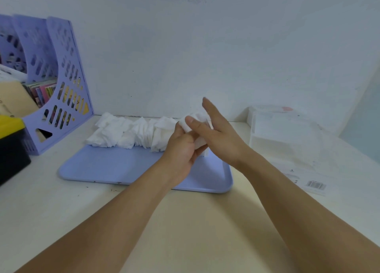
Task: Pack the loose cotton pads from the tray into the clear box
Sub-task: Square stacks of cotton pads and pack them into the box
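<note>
The surface (185,221) carries a lilac tray (115,165), and well to its right stands the clear box (273,128), apparently open toward the camera. A long ragged row of pads (131,133) lies along the tray's far edge, so most of the packing is, by my judgement, not yet done.

The left hand (181,147) curls its fingers (193,138) around a small stack (198,121) of pads above the tray's right end, thumb on top. The right hand (218,128) is flat and released, its straight fingers (207,106) laid against the stack's right side as if squaring it.

Risks from here: the stack is soft and loose, so a light grasp could let pads fan out or drop onto the surface during the carry to the box. Squeezing harder may crumple them and make them sit badly inside. The box looks light; pushing pads in with 1 hand could slide it or tip it. Its clear walls are hard to see, so an edge may catch the stack.
</note>
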### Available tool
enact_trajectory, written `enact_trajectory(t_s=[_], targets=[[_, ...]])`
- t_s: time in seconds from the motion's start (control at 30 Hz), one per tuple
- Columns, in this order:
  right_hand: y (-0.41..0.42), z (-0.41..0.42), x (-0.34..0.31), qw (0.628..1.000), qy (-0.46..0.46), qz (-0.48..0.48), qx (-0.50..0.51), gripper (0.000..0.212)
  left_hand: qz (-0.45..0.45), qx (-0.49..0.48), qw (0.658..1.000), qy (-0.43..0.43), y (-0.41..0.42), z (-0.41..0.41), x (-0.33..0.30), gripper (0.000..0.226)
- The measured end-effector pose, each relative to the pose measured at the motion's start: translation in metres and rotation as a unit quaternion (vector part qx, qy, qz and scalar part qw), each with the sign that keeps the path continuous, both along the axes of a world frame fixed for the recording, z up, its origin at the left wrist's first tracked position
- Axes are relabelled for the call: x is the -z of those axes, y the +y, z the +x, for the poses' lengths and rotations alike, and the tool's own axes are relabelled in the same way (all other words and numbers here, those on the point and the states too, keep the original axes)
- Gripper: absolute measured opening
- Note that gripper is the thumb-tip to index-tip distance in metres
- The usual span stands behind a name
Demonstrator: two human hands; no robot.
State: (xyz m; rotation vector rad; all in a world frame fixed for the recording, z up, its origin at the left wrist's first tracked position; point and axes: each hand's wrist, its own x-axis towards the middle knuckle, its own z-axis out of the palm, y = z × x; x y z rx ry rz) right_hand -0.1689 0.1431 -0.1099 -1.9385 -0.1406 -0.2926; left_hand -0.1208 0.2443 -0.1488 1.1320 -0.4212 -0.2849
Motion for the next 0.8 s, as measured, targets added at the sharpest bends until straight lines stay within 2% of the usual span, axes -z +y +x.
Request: enact_trajectory(t_s=[0.07,0.13,0.17,0.23,0.3,0.37,0.4,0.47,0.6,0.8], targets=[[-0.004,-0.001,-0.001,1.0,0.003,-0.011,-0.018,0.081,0.025,0.007,0.999,-0.025,0.003,0.0,-0.001,0.06],[-0.005,-0.002,-0.002,1.0,0.006,-0.001,-0.03,0.08,0.045,-0.002,0.998,-0.042,0.004,-0.005,-0.004,0.034],[-0.005,-0.002,-0.003,1.0,-0.009,0.01,-0.026,0.082,0.044,-0.007,0.999,-0.032,0.005,-0.006,-0.005,0.024],[-0.007,-0.003,-0.005,0.998,-0.053,0.015,-0.014,0.092,0.011,0.005,1.0,0.015,0.009,-0.008,-0.01,0.02],[-0.012,-0.006,-0.006,0.997,-0.072,0.006,-0.038,0.104,-0.064,0.077,0.989,0.108,0.014,-0.007,-0.017,0.029],[-0.013,-0.007,-0.006,0.994,-0.065,0.003,-0.084,0.119,-0.143,0.169,0.951,0.215,0.019,-0.009,-0.024,0.041],[-0.012,-0.007,-0.004,0.993,-0.065,0.015,-0.102,0.125,-0.165,0.189,0.938,0.238,0.021,-0.011,-0.026,0.042],[-0.005,-0.004,-0.001,0.989,-0.082,0.06,-0.104,0.125,-0.186,0.2,0.932,0.239,0.022,-0.012,-0.023,0.044],[-0.001,-0.002,0.002,0.981,-0.118,0.138,-0.066,0.106,-0.17,0.186,0.942,0.221,0.022,-0.017,-0.025,0.047],[-0.002,-0.002,0.0,0.984,-0.13,0.102,-0.061,0.099,-0.172,0.187,0.946,0.203,0.02,-0.02,-0.022,0.062]])
